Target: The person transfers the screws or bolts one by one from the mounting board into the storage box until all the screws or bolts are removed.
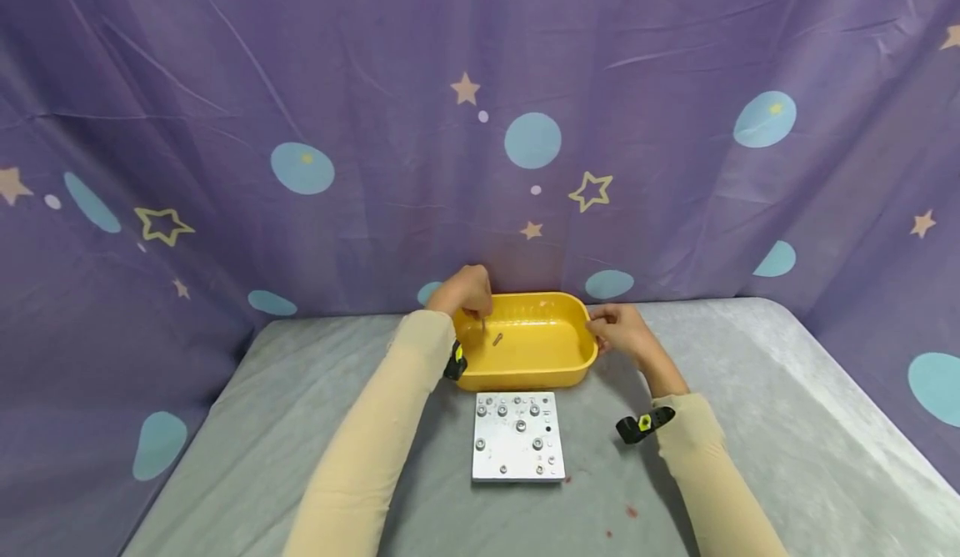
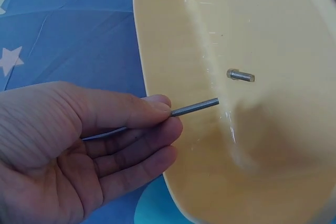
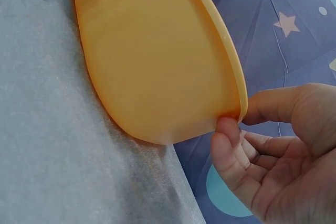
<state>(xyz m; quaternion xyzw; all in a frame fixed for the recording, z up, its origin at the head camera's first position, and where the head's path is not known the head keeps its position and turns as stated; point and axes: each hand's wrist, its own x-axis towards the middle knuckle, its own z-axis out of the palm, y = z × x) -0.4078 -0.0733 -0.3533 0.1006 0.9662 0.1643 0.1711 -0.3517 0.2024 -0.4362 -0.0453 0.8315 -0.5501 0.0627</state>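
Observation:
Between thumb and fingertips, the left hand (image 1: 468, 290) (image 2: 100, 145) pinches a threaded metal screw (image 2: 195, 107) over the left end of the yellow tray (image 1: 528, 373) (image 2: 152, 40). A second, shorter-looking screw (image 1: 498, 339) (image 2: 241, 75) lies on the tray's floor. At the tray's right end, the right hand (image 1: 621, 329) (image 3: 278, 156) grips the rim (image 3: 239, 77) between thumb and fingers. The head of the pinched screw is hidden in the left fingers.
In front of the tray lies a silver metal block (image 1: 517, 457) with several screws and holes. The grey cloth-covered table (image 1: 300, 424) ends at a purple patterned curtain (image 1: 405, 165) behind the tray. A few small red marks dot the cloth near the block.

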